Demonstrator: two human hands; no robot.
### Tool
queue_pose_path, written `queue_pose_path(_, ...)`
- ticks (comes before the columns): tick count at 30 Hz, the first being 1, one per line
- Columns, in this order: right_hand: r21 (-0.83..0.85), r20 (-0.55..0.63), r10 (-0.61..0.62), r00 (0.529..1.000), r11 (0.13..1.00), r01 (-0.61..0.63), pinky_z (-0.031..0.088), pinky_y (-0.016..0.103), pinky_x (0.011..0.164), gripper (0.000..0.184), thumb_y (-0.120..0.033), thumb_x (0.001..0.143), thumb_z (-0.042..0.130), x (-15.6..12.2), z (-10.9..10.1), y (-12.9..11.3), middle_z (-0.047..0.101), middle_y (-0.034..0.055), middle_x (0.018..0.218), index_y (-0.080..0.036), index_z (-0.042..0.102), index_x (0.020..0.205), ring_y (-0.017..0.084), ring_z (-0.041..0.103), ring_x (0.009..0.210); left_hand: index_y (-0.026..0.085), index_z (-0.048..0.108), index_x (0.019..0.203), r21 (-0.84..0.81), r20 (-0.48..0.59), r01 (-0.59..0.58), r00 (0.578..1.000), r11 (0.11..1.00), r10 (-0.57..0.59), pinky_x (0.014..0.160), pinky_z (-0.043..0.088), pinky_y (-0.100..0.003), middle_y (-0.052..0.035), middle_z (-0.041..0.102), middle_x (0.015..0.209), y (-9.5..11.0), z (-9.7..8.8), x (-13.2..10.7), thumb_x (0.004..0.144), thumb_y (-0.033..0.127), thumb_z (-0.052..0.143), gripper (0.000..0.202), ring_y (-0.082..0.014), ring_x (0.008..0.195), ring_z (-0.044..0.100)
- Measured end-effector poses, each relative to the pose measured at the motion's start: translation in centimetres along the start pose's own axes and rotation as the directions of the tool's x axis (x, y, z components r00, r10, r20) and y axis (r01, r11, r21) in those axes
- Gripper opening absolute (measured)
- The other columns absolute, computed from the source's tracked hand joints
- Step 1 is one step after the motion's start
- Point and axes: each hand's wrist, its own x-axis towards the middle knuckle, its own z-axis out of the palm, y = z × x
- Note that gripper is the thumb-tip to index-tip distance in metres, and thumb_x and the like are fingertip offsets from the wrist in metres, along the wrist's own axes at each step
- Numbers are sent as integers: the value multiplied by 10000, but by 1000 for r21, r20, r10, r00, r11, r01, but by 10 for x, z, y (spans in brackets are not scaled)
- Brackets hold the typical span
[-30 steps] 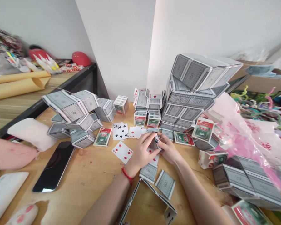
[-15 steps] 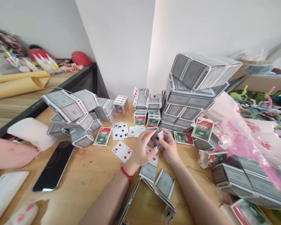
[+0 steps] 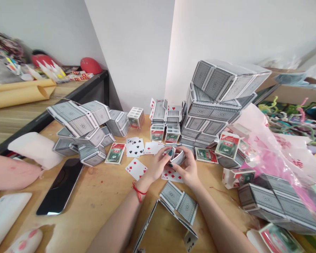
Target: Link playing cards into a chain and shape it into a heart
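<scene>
Between both hands is a bent playing card (image 3: 178,158), patterned back outward, possibly with others behind it. My left hand (image 3: 160,165) grips its left side, thumb on top. My right hand (image 3: 189,167) has its fingers curled round the right side. Just under the hands lies a face-up seven of diamonds (image 3: 171,175). Nearer me, face-down cards (image 3: 171,193) lie edge to edge beside a folded, standing card structure (image 3: 165,225). A four of diamonds (image 3: 136,169) and a two of diamonds (image 3: 150,148) lie to the left of the hands.
A tall stack of card-built blocks (image 3: 213,109) rises at the right; another card structure (image 3: 81,126) stands left. Green-and-red card boxes (image 3: 116,153) sit around the table. A phone (image 3: 59,188) lies left. Pink plastic bags (image 3: 276,151) cover the right. Another person's arm (image 3: 13,172) rests at far left.
The card between my hands has turned and now shows a wide, curved patterned back. My left hand has shifted slightly left. One face-down card below now sits closer to its neighbour.
</scene>
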Motion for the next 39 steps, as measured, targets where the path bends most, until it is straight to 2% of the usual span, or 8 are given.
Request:
queue_pose_path(4,15,49,13,999,1000,-14,363,404,939,534,-270,649,702,0,-1,-1,532,68,1116,-259,488,1139,260,495,1051,225,519,1148,-184,67,184,982,965,-175,674,514,-301,-65,601,1092,-3,-5,3,774,356,573,400,-180,836,612)
queue_pose_path(9,-37,44,13,999,999,-11,362,404,941,555,-281,648,712,1,-1,2,520,71,1130,-259,480,1151,259,489,1058,198,535,1139,-325,137,258,965,910,-225,643,503,-277,-81,636,975,-4,-7,5,722,335,649,454,-172,793,620)
queue_pose_path(15,-4,-54,90,994,996,-91,424,403,872,677,-288,580,769,2,2,12,480,86,1188,-266,448,1176,255,496,1046,150,531,1133,-358,101,181,983,916,-154,737,501,-318,-105,646,982,-6,-6,8,704,283,680,473,-198,877,623)
queue_pose_path(18,62,-72,142,987,989,-137,455,378,828,703,-276,557,784,3,2,13,498,67,1146,-279,443,1172,230,527,987,135,540,1088,-336,39,130,992,933,-124,776,502,-343,-107,648,981,-9,-5,10,681,260,699,455,-208,905,620)
queue_pose_path(21,146,-73,197,978,972,-185,466,356,804,622,-290,572,774,5,1,10,548,38,1025,-283,489,1125,206,549,914,136,552,1033,-248,-45,61,996,967,-74,817,499,-360,-91,646,979,-11,-4,10,662,244,709,417,-213,939,609)
queue_pose_path(24,241,-65,257,964,942,-235,464,345,805,511,-321,604,749,7,-1,7,583,29,996,-283,540,1068,194,559,895,139,552,1028,-173,-78,28,996,984,-42,842,495,-365,-83,642,976,-11,-1,9,671,246,698,400,-210,951,605)
queue_pose_path(31,384,-32,371,928,862,-331,432,392,891,457,-337,632,722,11,-4,6,615,59,1070,-231,585,1055,217,560,982,150,535,1096,-56,-54,-76,996,996,73,883,475,-412,-112,612,1071,-13,1,7,686,230,695,448,-201,963,592)
queue_pose_path(39,412,7,351,936,852,-323,378,403,954,439,-318,675,692,10,-6,3,592,53,1158,-244,584,1094,225,529,1064,166,507,1159,111,-23,-137,990,984,140,877,483,-402,-116,584,1147,-13,0,3,723,243,663,469,-203,991,590)
